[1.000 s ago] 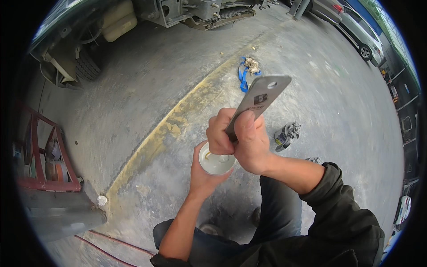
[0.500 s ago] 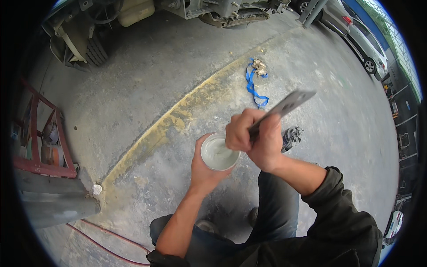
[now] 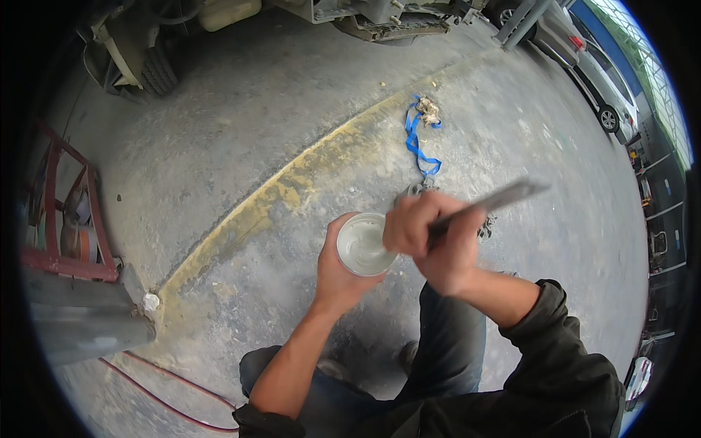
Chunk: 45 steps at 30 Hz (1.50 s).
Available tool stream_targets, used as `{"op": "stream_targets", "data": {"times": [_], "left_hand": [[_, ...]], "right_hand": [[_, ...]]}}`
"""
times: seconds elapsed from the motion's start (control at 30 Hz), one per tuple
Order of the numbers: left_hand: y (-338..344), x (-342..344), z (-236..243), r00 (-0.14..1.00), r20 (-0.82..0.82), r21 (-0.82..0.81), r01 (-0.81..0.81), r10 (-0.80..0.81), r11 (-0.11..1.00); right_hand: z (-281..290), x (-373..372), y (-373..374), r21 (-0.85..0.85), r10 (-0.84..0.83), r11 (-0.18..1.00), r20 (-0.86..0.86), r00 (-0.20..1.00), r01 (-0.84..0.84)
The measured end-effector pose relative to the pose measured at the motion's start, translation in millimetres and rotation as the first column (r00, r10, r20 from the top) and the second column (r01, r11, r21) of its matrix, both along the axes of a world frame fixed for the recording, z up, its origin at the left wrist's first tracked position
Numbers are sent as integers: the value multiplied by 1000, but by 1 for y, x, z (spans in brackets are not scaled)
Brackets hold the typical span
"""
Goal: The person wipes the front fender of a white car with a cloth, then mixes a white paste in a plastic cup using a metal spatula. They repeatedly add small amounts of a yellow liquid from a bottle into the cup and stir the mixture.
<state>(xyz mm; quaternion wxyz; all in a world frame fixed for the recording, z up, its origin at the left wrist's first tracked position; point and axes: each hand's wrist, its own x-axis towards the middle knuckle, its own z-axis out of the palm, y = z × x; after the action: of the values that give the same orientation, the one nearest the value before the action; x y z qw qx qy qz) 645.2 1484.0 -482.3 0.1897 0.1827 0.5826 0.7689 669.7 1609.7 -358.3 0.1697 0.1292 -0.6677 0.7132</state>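
Note:
My left hand (image 3: 343, 281) is wrapped around a round cup (image 3: 340, 244), tilted so that its mouth faces up toward me. Pale grey-white paint-like liquid (image 3: 359, 244), streaked with swirls, lies inside. Close at the cup's right rim, my right hand (image 3: 438, 237) is closed on a flat grey metal stick (image 3: 504, 197). The stick's upper end points up and to the right, blurred by motion. Its lower end is hidden behind my fingers, so I cannot tell whether it touches the liquid.
A dark metallic object (image 3: 487, 228) on the floor is mostly hidden behind my right hand. Beyond lies a blue strap (image 3: 413, 142) with a crumpled tan wad (image 3: 428, 111). A red metal frame (image 3: 69, 268) stands left, red hoses (image 3: 171, 379) lower left, a partly dismantled vehicle (image 3: 394, 28) ahead.
My right hand and the stick have moved slightly right and down, and the stick leans flatter. The cup has shifted a little to the right. The swirls in the liquid have changed.

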Motion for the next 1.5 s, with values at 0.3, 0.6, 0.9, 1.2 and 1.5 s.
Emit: {"op": "stream_targets", "data": {"times": [0.3, 0.6, 0.9, 1.2, 1.5], "left_hand": [[3, 0, -7, 1000, 27, 5, 13, -13, 1000], [5, 5, -20, 998, 39, -37, 60, -59, 998], [11, -1, -16, 996, -56, -58, 60, -63, 997], [13, -5, -13, 994, 97, 34, 49, -52, 998], [12, -5, -25, 997, 52, 15, 59, -60, 998]], "right_hand": [[-6, 13, -6, 50, -10, 999, -15, 1000, 10], [1, -4, 8, -270, -28, 963, -65, 997, 9], [-16, -3, 28, -178, -16, 984, -39, 999, 9], [-26, 21, 15, 54, 10, 999, -12, 1000, -10], [-16, 9, 8, -40, 65, 997, -40, 997, -66]]}}
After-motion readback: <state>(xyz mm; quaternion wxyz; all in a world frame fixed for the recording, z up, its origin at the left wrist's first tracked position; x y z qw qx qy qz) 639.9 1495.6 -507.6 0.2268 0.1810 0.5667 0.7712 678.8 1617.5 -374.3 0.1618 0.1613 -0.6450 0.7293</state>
